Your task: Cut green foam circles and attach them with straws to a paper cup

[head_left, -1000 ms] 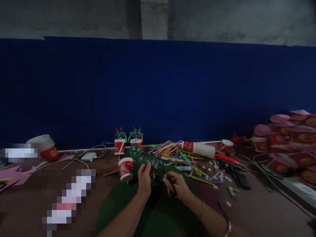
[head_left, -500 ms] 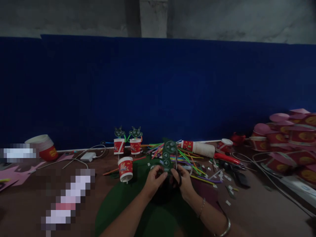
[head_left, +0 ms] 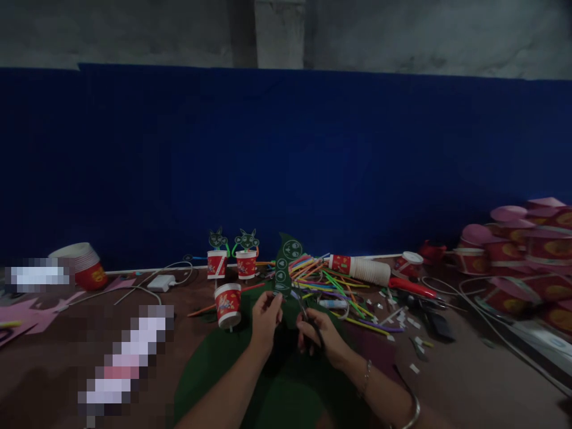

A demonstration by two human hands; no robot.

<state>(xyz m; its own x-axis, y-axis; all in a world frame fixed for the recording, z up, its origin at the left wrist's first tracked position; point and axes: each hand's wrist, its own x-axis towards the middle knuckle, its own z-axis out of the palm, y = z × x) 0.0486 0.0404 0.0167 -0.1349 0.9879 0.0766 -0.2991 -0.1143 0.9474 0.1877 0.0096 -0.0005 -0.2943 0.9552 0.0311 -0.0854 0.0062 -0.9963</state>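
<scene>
My left hand [head_left: 267, 319] pinches the lower end of a dark green paper cutout [head_left: 291, 253] with white-outlined faces and shapes drawn on it; the cutout stands upright above the fingers. In my right hand [head_left: 320, 333] is a pair of scissors [head_left: 302, 306], blades pointing up and a little left, close beside the cutout. Whether the blades touch the paper I cannot tell. Beneath both hands lies a large dark green sheet [head_left: 214, 369]. A red paper cup [head_left: 227, 305] is upside down to the left of my left hand.
Two red cups [head_left: 246, 264] with animal-face cutouts stand behind. Colourful straws [head_left: 330, 286], stacked cups [head_left: 369, 270], paper scraps and a red-handled tool [head_left: 413, 287] lie right. Finished-looking red and pink cups [head_left: 513, 256] pile far right. A white charger [head_left: 161, 283] with cable and nested cups [head_left: 87, 268] are left.
The cutout has shifted left with my left hand. My right hand and the scissors have moved lower and away from it, so the two hands are farther apart.
</scene>
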